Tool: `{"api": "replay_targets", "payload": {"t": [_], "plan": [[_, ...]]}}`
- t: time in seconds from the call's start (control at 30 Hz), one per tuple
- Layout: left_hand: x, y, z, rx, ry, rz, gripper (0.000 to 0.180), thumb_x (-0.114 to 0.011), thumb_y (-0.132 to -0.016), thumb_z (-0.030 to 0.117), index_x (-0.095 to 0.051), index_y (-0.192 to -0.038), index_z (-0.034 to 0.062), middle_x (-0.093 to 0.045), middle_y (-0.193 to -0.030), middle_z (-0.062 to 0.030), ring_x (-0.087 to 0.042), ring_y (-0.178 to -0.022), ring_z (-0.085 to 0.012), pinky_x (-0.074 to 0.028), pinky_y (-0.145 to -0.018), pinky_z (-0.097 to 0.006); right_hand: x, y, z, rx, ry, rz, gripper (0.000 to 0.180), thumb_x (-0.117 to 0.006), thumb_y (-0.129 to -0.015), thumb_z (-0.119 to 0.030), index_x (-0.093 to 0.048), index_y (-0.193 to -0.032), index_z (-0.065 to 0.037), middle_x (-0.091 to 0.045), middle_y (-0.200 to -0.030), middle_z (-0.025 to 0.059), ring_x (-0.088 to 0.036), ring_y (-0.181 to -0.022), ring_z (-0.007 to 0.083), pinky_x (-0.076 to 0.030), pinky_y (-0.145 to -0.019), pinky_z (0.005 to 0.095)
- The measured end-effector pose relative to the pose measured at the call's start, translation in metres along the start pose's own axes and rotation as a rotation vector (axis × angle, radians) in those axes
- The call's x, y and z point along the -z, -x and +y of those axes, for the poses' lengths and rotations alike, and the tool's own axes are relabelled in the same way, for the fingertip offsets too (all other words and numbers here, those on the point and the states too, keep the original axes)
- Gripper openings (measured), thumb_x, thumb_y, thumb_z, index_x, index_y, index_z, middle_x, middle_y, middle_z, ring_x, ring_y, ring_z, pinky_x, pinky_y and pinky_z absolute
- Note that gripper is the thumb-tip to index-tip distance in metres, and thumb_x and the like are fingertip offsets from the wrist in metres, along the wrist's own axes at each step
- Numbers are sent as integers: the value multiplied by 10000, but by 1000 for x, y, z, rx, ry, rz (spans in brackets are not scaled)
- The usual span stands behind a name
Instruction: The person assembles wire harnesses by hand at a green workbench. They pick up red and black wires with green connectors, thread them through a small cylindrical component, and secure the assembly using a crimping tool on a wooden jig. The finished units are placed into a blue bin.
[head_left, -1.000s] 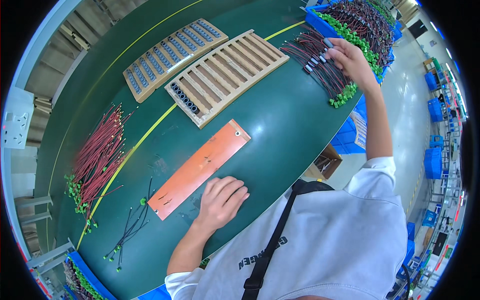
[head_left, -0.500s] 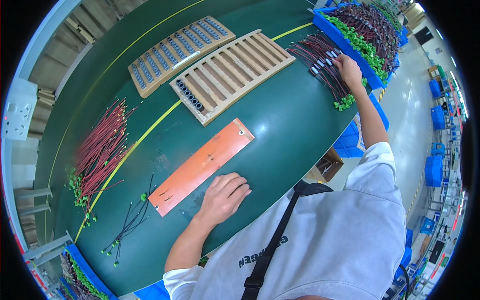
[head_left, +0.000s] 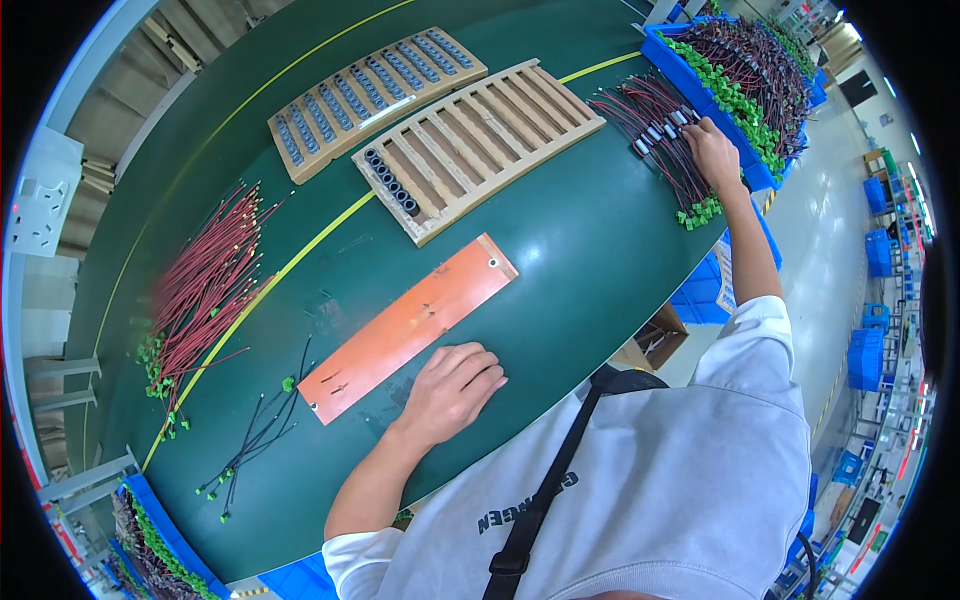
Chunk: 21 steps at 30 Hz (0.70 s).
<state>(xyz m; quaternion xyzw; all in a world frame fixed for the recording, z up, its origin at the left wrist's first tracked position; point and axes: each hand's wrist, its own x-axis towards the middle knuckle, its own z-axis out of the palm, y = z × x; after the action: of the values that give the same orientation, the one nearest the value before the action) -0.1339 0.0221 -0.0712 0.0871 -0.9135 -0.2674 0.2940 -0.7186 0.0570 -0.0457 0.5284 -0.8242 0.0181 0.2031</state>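
My right hand (head_left: 714,155) reaches to the far right of the table, its fingers pinched at the end of a row of small white and grey cylinders (head_left: 655,134). These cylinders sit on a bundle of dark red and black wire leads (head_left: 668,165) with green connectors (head_left: 699,213). The fingertips are partly hidden, so the exact lead in the pinch is hard to make out. Loosely curled, my left hand (head_left: 452,392) rests on the green table beside an orange strip board (head_left: 410,330), with no object showing in it.
A slotted wooden frame (head_left: 480,150) has black rings (head_left: 392,182) in its left slot. Behind it lies a wooden tray (head_left: 375,95) with rows of grey parts. Red wires (head_left: 215,280) and black wires (head_left: 262,440) lie left. A blue bin (head_left: 690,75) of leads stands far right.
The view has shifted slightly, moving the table's things a little within it. My right hand stays at the row of cylinders, and my left hand keeps its resting place.
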Motion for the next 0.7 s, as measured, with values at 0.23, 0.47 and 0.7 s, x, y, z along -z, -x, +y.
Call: {"api": "replay_targets", "payload": {"t": [0.23,0.47,0.7], "plan": [[2,2,0,18,8,3,201,-829,-794,61,-718,-958,32,-688,-1000,-76,-664,-994,-262,-522,-786,-387,10,1,-52,68,-82,391,179,-677,-952,-180,-722,-1099,-88,-673,-1082,113,-657,-996,322,-545,-815,459],[6,4,-3,-21,-9,35,184,-817,-816,86,-706,-952,31,-681,-1012,-75,-662,-1001,-261,-530,-793,-393,45,6,-311,601,-878,187,154,-732,-912,-173,-671,-951,-37,-636,-989,155,-638,-950,367,-524,-845,464],[43,25,15,-52,-257,190,192,-795,-836,123,-695,-969,27,-669,-1012,-76,-663,-993,-249,-540,-766,-378,58,10,-402,509,-891,6,310,-774,-916,-246,-609,-1023,-6,-589,-970,178,-612,-868,364,-504,-756,468]]}}
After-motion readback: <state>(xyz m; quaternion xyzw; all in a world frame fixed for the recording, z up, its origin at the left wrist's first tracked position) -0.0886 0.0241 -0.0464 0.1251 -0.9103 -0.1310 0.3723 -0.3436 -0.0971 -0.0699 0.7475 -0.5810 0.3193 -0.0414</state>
